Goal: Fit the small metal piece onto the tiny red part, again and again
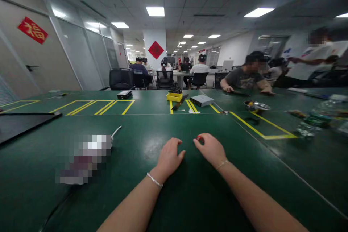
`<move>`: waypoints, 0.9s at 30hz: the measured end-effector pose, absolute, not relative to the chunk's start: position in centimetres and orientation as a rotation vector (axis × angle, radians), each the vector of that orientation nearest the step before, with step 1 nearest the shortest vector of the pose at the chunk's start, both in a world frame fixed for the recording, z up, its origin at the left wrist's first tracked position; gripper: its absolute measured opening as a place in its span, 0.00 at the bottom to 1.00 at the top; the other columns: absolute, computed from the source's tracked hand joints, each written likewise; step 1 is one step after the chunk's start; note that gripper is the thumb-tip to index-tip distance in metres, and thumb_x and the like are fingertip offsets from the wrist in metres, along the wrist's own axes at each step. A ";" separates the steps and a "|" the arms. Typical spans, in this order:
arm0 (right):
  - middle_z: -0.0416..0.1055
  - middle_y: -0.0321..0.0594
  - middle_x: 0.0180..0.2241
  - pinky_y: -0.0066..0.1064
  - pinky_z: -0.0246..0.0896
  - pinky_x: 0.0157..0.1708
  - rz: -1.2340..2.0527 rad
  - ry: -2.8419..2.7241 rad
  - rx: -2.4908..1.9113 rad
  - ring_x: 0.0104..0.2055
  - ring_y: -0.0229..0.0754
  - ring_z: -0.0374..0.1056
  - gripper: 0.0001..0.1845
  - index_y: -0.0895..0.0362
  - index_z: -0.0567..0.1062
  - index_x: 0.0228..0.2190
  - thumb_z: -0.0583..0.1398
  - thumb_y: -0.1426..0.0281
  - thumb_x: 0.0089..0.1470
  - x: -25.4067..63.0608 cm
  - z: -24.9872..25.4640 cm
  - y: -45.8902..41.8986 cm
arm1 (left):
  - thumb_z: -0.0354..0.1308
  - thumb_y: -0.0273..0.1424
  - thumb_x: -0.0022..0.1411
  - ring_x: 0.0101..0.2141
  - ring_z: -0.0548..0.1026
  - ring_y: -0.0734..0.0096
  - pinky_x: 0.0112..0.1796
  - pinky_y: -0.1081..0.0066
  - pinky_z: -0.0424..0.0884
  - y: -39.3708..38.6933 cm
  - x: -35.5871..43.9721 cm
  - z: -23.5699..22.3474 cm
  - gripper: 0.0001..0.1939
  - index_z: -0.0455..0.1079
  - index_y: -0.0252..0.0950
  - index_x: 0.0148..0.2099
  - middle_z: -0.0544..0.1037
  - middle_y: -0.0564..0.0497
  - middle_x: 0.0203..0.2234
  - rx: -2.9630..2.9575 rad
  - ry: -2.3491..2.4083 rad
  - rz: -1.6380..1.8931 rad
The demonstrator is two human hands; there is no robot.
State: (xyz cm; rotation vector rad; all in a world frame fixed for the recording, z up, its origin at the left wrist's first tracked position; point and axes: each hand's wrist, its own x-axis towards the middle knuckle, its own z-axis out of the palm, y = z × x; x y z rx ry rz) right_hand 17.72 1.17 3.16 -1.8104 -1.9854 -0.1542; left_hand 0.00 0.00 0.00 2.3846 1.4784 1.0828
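My left hand (170, 156) is held over the green table (130, 203), its thumb apart from loosely curved fingers and nothing in it. A pale bracelet (154, 180) circles that wrist. Facing it across a small gap, my right hand (212, 149) has its fingers bent and its thumb slightly away from them; I see no object in it. Red shows at its fingertips, and a thin bracelet (222, 164) is on this wrist. Neither hand touches the other. Left of my hands lies a blurred-out pale object (87, 159) with a cord at each end.
Across the table stand a yellow bin (174, 97), a grey box (201, 100) and a small black box (124, 95). A metal bowl (257, 106) and clear plastic bottles (312, 123) are at the right. A dark panel (24, 125) lies left. A co-worker (246, 76) sits opposite.
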 end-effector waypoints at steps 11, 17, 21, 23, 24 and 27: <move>0.64 0.64 0.31 0.42 0.50 0.23 -0.099 -0.999 -2.601 0.40 0.61 0.60 0.20 0.59 0.73 0.23 0.54 0.54 0.37 43.5 0.3 1.6 | 0.51 0.29 0.51 0.42 0.64 0.68 0.44 0.67 0.59 0.8 -0.3 -0.6 0.13 0.61 0.37 0.42 0.67 0.49 0.39 2.246 1.520 0.973; 0.58 0.69 0.40 0.50 0.49 0.28 -0.019 -0.718 -2.670 0.47 0.67 0.52 0.23 0.62 0.72 0.33 0.56 0.59 0.35 45.8 -2.1 1.5 | 0.51 0.30 0.51 0.42 0.65 0.65 0.45 0.66 0.59 0.9 -0.7 -0.7 0.13 0.63 0.37 0.41 0.69 0.48 0.39 2.196 1.515 0.911; 0.59 0.67 0.42 0.51 0.48 0.36 -0.221 -0.943 -2.612 0.49 0.65 0.49 0.28 0.65 0.70 0.38 0.53 0.58 0.39 43.2 -0.6 2.0 | 0.52 0.31 0.50 0.45 0.64 0.63 0.47 0.64 0.57 1.0 -0.5 -0.8 0.16 0.63 0.37 0.44 0.69 0.47 0.42 2.185 1.507 0.872; 0.61 0.65 0.41 0.46 0.49 0.40 -0.383 -1.259 -2.476 0.48 0.59 0.53 0.27 0.69 0.68 0.40 0.52 0.61 0.43 40.2 0.6 2.5 | 0.52 0.31 0.50 0.45 0.64 0.63 0.47 0.64 0.57 0.9 -0.5 -0.7 0.18 0.63 0.38 0.46 0.68 0.48 0.44 2.175 1.499 0.855; 0.62 0.63 0.41 0.44 0.49 0.43 -0.435 -1.434 -2.376 0.48 0.56 0.54 0.27 0.70 0.67 0.41 0.50 0.63 0.44 38.2 1.1 2.8 | 0.52 0.31 0.51 0.45 0.65 0.63 0.47 0.63 0.58 0.9 -0.5 -0.6 0.18 0.63 0.39 0.46 0.69 0.48 0.44 2.161 1.496 0.851; 0.60 0.56 0.47 0.40 0.47 0.48 -0.385 -1.850 -2.042 0.51 0.49 0.53 0.26 0.69 0.63 0.46 0.48 0.65 0.48 30.5 2.2 3.4 | 0.51 0.30 0.52 0.45 0.66 0.64 0.46 0.64 0.59 0.9 -0.5 -0.4 0.18 0.63 0.41 0.47 0.70 0.50 0.44 2.093 1.479 0.888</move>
